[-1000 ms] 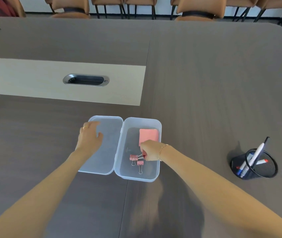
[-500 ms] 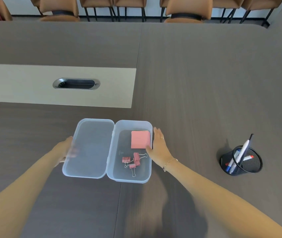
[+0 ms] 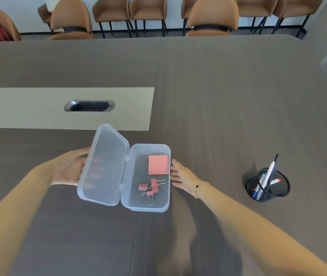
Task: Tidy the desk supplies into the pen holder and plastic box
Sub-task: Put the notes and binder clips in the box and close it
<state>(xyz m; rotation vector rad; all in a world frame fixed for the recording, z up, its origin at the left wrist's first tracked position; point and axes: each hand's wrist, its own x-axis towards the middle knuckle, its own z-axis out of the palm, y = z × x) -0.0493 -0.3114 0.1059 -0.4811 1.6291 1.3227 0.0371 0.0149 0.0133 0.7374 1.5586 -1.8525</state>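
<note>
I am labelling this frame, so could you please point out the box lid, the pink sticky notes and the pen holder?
box lid (image 3: 106,166), head view, middle of the translucent panel.
pink sticky notes (image 3: 158,164), head view, centre of the top sheet.
pen holder (image 3: 278,191), head view, mesh wall near the rim.

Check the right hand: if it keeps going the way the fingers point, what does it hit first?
The right hand lies open, fingers aimed left at the plastic box. First contact would be the box's right wall, which the fingertips look right against already. Depth is unclear, so touching or just short is uncertain.
</note>
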